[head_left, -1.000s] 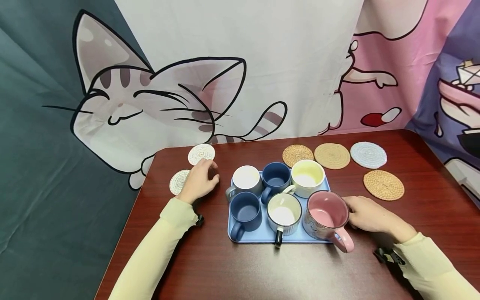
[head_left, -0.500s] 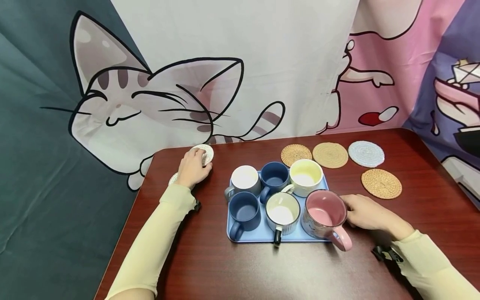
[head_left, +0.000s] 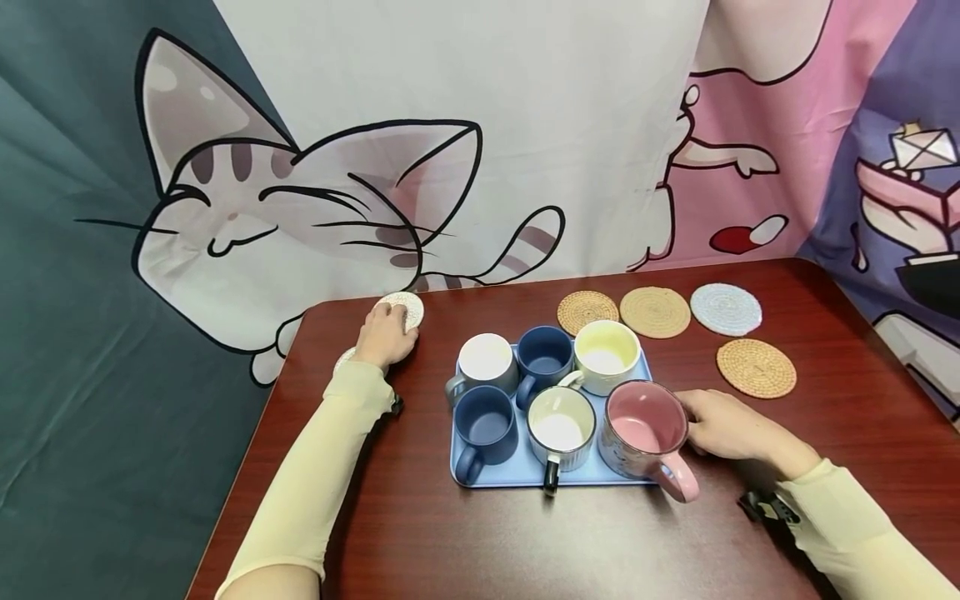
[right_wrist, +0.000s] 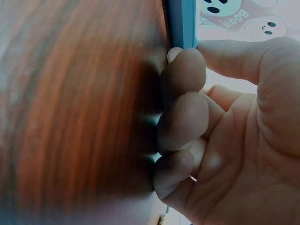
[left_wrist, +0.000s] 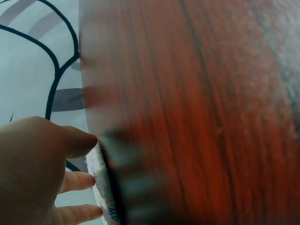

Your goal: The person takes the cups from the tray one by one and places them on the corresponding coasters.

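At the back left, my left hand (head_left: 385,336) lies over the left part of a white woven coaster (head_left: 409,307). In the left wrist view the thumb (left_wrist: 83,142) meets the coaster's (left_wrist: 100,176) rim, and other fingers, fairly straight, touch it. My right hand (head_left: 731,425) pinches the right end of a blue tray (head_left: 498,477); in the right wrist view the tray's edge (right_wrist: 183,26) sits between thumb and curled fingers. Several mugs stand on the tray, among them a large pink mug (head_left: 643,425) nearest the right hand.
A second white coaster (head_left: 343,357) is partly hidden by the left hand. At the back right lie two tan coasters (head_left: 588,312), a pale blue one (head_left: 726,309) and another tan one (head_left: 756,367). A printed cloth (head_left: 375,192) hangs behind the wooden table (head_left: 525,542).
My left hand has moved up and leftward onto the back white coaster. The right hand keeps its hold on the tray, and tray and mugs show no movement of their own.
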Demonstrator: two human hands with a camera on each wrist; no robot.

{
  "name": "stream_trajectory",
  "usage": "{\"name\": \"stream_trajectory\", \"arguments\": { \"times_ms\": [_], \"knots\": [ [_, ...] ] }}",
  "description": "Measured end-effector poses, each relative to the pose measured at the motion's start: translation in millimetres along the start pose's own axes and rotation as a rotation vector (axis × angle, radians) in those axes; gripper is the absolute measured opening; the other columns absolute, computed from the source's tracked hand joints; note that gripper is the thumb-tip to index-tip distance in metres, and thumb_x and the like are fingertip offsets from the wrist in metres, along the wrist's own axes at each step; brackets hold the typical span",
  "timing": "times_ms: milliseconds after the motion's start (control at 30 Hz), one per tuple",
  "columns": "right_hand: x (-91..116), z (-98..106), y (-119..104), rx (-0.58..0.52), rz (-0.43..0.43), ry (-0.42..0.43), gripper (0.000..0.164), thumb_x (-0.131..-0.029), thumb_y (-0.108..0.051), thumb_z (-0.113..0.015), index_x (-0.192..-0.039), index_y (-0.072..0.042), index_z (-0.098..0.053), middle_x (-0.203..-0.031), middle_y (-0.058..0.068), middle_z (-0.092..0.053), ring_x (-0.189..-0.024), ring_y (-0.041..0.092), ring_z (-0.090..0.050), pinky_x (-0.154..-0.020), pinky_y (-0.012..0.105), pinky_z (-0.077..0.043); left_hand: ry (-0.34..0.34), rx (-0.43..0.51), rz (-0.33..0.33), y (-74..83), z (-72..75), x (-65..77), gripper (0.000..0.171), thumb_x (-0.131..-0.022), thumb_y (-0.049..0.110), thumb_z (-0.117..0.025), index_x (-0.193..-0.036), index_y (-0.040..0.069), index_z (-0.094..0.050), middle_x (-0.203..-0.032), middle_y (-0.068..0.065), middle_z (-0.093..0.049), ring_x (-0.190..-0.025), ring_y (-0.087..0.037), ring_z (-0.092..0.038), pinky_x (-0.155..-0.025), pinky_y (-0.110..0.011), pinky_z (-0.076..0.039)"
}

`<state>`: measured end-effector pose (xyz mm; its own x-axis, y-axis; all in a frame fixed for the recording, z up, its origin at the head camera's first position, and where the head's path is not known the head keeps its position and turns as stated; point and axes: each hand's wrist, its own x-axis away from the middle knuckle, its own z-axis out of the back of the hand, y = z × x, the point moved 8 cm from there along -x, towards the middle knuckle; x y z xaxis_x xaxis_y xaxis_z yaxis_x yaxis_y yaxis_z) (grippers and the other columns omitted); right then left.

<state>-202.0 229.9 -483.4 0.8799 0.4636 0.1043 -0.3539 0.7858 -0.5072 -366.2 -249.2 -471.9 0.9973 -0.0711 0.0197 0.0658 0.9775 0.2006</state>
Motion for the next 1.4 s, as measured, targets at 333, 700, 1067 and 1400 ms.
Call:
{"name": "stream_trajectory", "arguments": {
  "times_ms": [333, 700, 1067, 1400],
  "knots": [
    [0.3, 0.0, -0.5, -0.007, -0.006, -0.003, 0.021, -0.09, -0.01, -0.066, -0.104, -0.025, -0.071, -0.07, -0.018, -0.056, -0.067, -0.003, -0.053, -0.068, 0.025, -0.045, 0.036, -0.004, -0.026, 2.3, 2.4, -0.2, 0.047, -0.097, 0.021, -0.057, -0.14, 0.0, -0.056, -0.147, -0.032, -0.048, -0.133, -0.053, -0.049, -0.113, -0.061, -0.041],
    [0.4, -1.4, 0.0, -0.005, -0.019, -0.015, 0.019, -0.091, -0.01, -0.065, -0.105, -0.022, -0.07, -0.066, -0.017, -0.056, -0.063, -0.003, -0.053, -0.067, 0.025, -0.045, 0.035, -0.014, -0.079, 15.7, -2.4, 2.0, 0.045, -0.097, 0.024, -0.059, -0.138, 0.004, -0.06, -0.147, -0.027, -0.051, -0.129, -0.052, -0.053, -0.111, -0.059, -0.044],
    [0.5, -0.4, -0.4, -0.006, -0.01, -0.008, 0.021, -0.09, -0.01, -0.066, -0.107, -0.021, -0.072, -0.069, -0.017, -0.057, -0.065, -0.003, -0.053, -0.067, 0.025, -0.045, 0.018, -0.005, -0.14, 38.7, -8.6, 5.5, 0.049, -0.096, 0.028, -0.062, -0.142, 0.009, -0.06, -0.151, -0.023, -0.049, -0.133, -0.047, -0.052, -0.113, -0.057, -0.044],
    [0.2, 0.4, -0.5, 0.014, -0.002, -0.001, 0.022, -0.09, -0.012, -0.067, -0.107, -0.024, -0.072, -0.073, -0.018, -0.058, -0.071, -0.001, -0.054, -0.069, 0.026, -0.045, 0.022, 0.024, -0.261, 65.7, -13.0, 7.6, 0.049, -0.093, 0.029, -0.068, -0.139, 0.012, -0.065, -0.15, -0.02, -0.053, -0.134, -0.045, -0.053, -0.116, -0.052, -0.042]
  ]
}}
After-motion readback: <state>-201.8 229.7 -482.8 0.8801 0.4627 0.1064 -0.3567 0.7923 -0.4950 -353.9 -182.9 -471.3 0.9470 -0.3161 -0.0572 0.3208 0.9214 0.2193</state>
